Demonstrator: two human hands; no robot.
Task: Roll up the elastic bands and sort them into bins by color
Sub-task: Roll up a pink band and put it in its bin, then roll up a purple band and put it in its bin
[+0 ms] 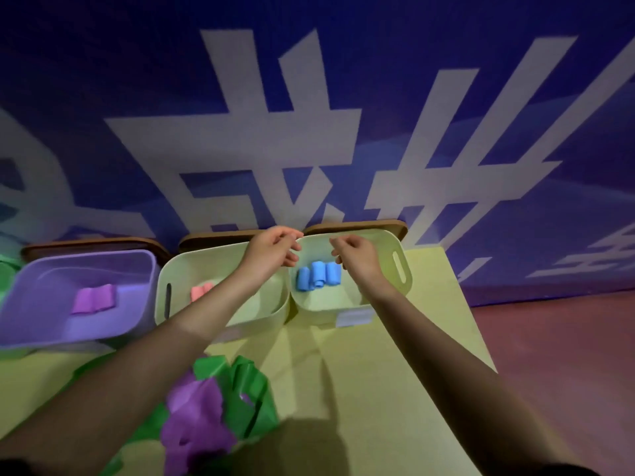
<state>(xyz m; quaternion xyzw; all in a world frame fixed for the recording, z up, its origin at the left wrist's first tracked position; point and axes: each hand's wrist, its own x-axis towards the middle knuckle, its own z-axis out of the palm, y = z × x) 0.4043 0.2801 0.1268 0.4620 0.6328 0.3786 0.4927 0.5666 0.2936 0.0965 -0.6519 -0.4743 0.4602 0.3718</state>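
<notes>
Three rolled blue bands [318, 277] lie in the right pale green bin [402, 269]. Both hands hover above that bin with fingers loosely curled and nothing in them: my left hand [275, 250] over its left rim, my right hand [354, 257] over its middle. A pink roll [201, 291] sits in the middle pale green bin [165, 290], partly hidden by my left forearm. Rolled purple bands [94, 298] lie in the purple bin [31, 304]. Loose green bands [247, 383] and purple bands [196, 417] are heaped near me on the yellow table [395, 389].
The three bins stand in a row along the table's far edge against a blue wall with white lettering. Brown chair backs [357, 226] show behind the bins. A green object [5, 273] peeks in at far left. Reddish floor [567, 355] lies right of the table.
</notes>
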